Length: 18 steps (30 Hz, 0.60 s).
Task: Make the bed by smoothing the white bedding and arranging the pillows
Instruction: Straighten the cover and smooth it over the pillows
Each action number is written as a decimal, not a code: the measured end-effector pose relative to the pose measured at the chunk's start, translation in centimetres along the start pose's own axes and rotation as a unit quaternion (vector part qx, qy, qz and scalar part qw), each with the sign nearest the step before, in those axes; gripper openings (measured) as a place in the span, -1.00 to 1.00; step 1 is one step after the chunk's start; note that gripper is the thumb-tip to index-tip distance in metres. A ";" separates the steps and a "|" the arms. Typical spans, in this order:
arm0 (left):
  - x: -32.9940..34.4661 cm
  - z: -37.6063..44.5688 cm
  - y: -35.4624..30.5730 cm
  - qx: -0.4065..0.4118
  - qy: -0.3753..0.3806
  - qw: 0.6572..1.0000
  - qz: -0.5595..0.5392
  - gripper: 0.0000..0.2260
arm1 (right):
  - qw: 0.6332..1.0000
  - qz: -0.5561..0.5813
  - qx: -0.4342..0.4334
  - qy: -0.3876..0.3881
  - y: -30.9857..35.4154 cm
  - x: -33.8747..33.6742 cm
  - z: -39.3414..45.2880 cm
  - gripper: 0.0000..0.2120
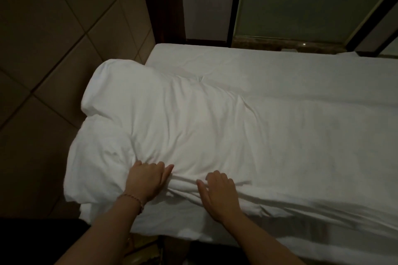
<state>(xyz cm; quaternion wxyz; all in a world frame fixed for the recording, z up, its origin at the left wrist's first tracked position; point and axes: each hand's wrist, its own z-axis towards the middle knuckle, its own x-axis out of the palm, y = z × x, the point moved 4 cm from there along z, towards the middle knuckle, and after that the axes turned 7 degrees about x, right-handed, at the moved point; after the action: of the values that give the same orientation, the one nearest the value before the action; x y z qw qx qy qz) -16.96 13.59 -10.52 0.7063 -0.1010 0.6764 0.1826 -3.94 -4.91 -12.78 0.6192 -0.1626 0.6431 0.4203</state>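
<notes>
head view: only cam, dim room
duvet (193, 118): white, on bed (301, 66), bunched at left end, hanging over the edge
L hand (146, 180): fingers flat, pressing the fold near the edge, prob pinning it
R hand (219, 196): flat too, fingers spread, holding nothing, smoothing imo
pillows: none visible tbh
floor (43, 49): tiled, left of bed

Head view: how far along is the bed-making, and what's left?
Done: the flat sheet on the far side lies mostly smooth. In hand: the left hand and right hand both rest on a bunched fold of the white duvet at the near edge. Left: the duvet is still creased and its corner hangs over the left side above the tiled floor; no pillows in view.
</notes>
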 end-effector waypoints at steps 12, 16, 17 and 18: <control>1.5 -8.1 -4.6 -0.094 0.137 0.984 -0.062 -0.29 | 0.895 -0.023 -0.020 0.446 -0.3 1.6 -8.1 -0.41; -3.1 -2.6 -4.6 -0.042 0.033 0.998 -0.024 -0.54 | 0.972 -0.025 -0.086 0.218 -2.5 -0.8 -6.4 -0.77; -3.6 -1.5 -4.2 -0.047 0.022 0.998 -0.026 -0.58 | 0.980 -0.004 -0.079 0.182 -3.0 -1.1 -5.8 -0.77; -3.8 -1.0 -3.6 -0.060 0.026 0.997 -0.028 -0.59 | 0.981 0.006 -0.060 0.183 -3.4 -1.2 -5.3 -0.70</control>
<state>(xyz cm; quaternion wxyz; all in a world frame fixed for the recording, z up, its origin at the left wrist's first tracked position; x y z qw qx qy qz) -16.48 9.45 -7.23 0.6861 -0.1669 0.6790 0.2009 -4.71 -11.28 -13.45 0.4778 -0.2699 0.7199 0.4250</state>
